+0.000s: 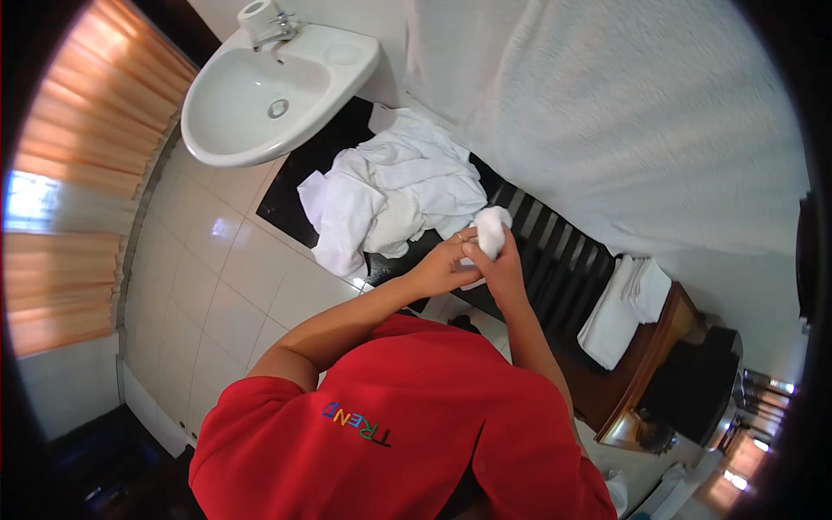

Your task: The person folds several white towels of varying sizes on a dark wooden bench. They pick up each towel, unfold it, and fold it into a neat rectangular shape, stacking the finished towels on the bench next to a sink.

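Both my hands meet at the middle of the view, in front of a black slatted bench. A small white towel, bunched into a tight roll, sticks up from between them. My right hand is closed round its lower part, thumb across the front. My left hand, with a ring on one finger, presses against the same towel from the left, its fingers bent and partly hidden. Just beyond my left hand, a loose heap of crumpled white towels covers the left part of the bench.
Folded white towels lie stacked at the bench's right end, by a brown wooden cabinet with a black object on it. A white washbasin juts out at the upper left. A large white cloth hangs behind the bench.
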A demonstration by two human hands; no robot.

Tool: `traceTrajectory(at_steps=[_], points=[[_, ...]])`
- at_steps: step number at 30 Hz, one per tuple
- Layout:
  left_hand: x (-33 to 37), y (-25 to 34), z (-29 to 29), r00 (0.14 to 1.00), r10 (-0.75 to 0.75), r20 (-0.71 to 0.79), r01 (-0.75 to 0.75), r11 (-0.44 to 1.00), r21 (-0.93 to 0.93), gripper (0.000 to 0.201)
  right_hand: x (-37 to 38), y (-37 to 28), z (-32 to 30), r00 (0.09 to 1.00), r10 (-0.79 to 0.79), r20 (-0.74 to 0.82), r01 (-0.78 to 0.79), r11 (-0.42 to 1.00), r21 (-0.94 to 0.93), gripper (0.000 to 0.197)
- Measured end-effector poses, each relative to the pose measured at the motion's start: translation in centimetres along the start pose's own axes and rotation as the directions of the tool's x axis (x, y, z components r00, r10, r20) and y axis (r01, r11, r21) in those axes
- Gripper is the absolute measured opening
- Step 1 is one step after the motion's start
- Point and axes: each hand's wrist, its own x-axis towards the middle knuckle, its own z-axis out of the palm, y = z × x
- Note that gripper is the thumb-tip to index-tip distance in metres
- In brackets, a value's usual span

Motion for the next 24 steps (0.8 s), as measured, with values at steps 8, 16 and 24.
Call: traceTrajectory(at_steps=[8,16,24], points=[[0.3,-1.4,-5.3,0.990,-0.089,-0.110,0.096,0.994,0.058,0.060,-1.8,-3.1,-2.4,0.978,0.204,-0.032,-0.185,0.935,0.304,0.034],[1.5,-3.5,-5.2,0.908,-0.304,0.288,0.389,0.867,-0.312,0.040,-3.5,-3.6,-4.8,0.958,0.280,-0.054,-0.274,0.956,0.101,0.036],[0.5,-16.2,-16.7,0.799,0.045,-0.599,0.454,0.608,0.651,0.053,-2.3,0.1,-4.7,0.962,0.253,-0.097,-0.264,0.956,-0.125,0.037]])
